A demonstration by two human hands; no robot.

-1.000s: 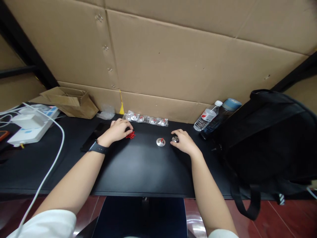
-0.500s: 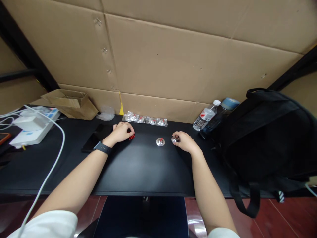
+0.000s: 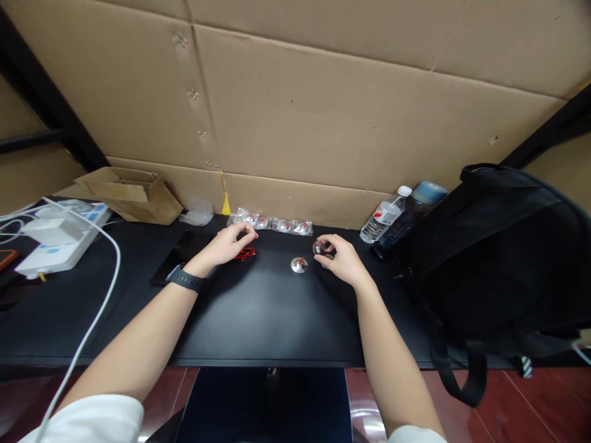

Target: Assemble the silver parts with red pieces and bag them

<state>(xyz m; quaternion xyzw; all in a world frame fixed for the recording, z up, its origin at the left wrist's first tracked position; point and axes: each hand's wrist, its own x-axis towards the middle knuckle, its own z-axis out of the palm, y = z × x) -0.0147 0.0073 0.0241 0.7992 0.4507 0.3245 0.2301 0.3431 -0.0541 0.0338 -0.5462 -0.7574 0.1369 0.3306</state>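
Note:
My left hand (image 3: 227, 245), a dark watch on its wrist, is pinched on a red cord (image 3: 244, 253) and lifts one end just off the black table (image 3: 258, 307). My right hand (image 3: 338, 258) holds a small silver metal disc (image 3: 319, 248) between its fingertips, raised a little above the table. A second silver disc (image 3: 300, 264) with a red bit on top lies flat between the two hands. A row of small clear bags (image 3: 272, 223) with more silver discs lies along the cardboard wall behind.
A black backpack (image 3: 503, 258) fills the right side, with a water bottle (image 3: 385, 215) and a blue-lidded bottle (image 3: 418, 206) beside it. A black phone (image 3: 178, 258) lies left of my left hand. A folded cardboard box (image 3: 132, 194), white power strip (image 3: 60, 237) and cable sit far left.
My right hand has lifted the silver disc off the table and moved it slightly left. My left hand has pinched the red cord and raised it a little.

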